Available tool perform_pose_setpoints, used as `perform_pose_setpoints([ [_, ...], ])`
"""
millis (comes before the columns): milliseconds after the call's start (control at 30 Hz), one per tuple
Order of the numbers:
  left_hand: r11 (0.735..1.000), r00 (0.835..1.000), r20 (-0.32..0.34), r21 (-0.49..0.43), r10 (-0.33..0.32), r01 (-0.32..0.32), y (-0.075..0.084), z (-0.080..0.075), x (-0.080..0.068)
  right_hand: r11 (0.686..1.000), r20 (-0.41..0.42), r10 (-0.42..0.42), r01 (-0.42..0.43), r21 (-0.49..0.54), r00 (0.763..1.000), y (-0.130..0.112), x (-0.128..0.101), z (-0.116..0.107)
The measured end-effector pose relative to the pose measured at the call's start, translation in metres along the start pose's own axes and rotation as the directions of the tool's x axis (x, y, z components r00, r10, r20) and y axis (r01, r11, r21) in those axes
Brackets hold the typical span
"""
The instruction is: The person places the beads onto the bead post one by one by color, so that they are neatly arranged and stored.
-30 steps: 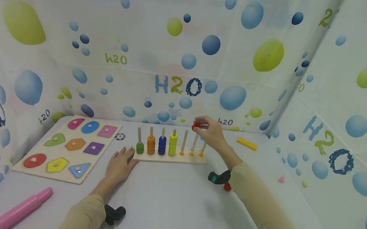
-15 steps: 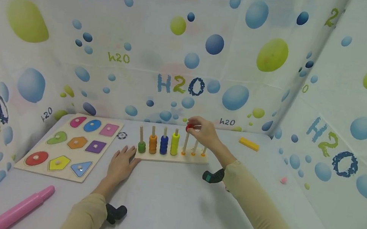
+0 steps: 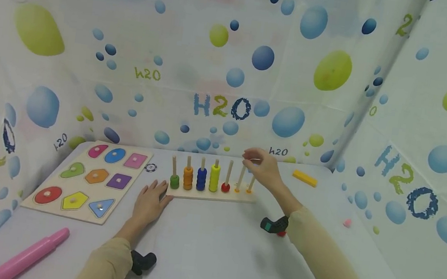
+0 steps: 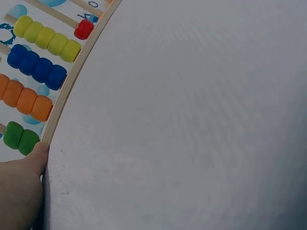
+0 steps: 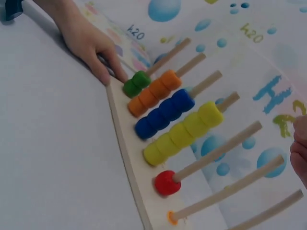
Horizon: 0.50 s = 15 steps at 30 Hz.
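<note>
A wooden peg board (image 3: pixel 210 197) with a row of upright pegs carries stacked green beads (image 3: pixel 174 181), orange beads (image 3: pixel 188 178), blue beads (image 3: pixel 201 179) and yellow beads (image 3: pixel 214 178). One red bead (image 5: pixel 167 183) sits at the foot of the peg beside the yellow stack. My left hand (image 3: pixel 149 202) rests on the table, its thumb touching the board's left end. My right hand (image 3: pixel 265 169) hovers by the tops of the right-hand pegs, fingers loosely bent, holding nothing visible; only its fingertips (image 5: pixel 300 148) show in the right wrist view.
Another red bead (image 3: pixel 281 233) lies on the table, partly hidden by the right wrist camera. A shape puzzle board (image 3: pixel 111 182) stands left, with a pink tube-like piece (image 3: pixel 31 253) nearer me. At the right are a yellow block (image 3: pixel 305 178) and a small pink piece (image 3: pixel 347 223).
My right hand moved left with a red bead to the fifth peg and let it go; the bead now sits at the base. The hand has drawn back right. The left hand stays put.
</note>
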<state>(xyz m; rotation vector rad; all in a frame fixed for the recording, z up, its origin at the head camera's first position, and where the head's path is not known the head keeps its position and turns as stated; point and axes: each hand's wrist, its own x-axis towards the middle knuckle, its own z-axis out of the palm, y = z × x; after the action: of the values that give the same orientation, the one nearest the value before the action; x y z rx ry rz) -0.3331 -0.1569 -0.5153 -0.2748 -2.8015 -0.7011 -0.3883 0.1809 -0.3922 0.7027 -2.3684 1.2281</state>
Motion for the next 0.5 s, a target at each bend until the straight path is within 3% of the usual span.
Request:
perform_pose_setpoints([
  [233, 1.000, 1.000, 0.004, 0.006, -0.010, 0.010, 0.001, 0.001, 0.001, 0.997, -0.078, 0.014, -0.008, 0.073, 0.997, 0.011, -0.036, -0.026],
  [500, 1.000, 1.000, 0.006, -0.010, -0.012, 0.012, 0.000, 0.002, 0.000, 0.991, 0.002, 0.136, -0.136, 0.010, 0.991, 0.057, -0.089, -0.048],
])
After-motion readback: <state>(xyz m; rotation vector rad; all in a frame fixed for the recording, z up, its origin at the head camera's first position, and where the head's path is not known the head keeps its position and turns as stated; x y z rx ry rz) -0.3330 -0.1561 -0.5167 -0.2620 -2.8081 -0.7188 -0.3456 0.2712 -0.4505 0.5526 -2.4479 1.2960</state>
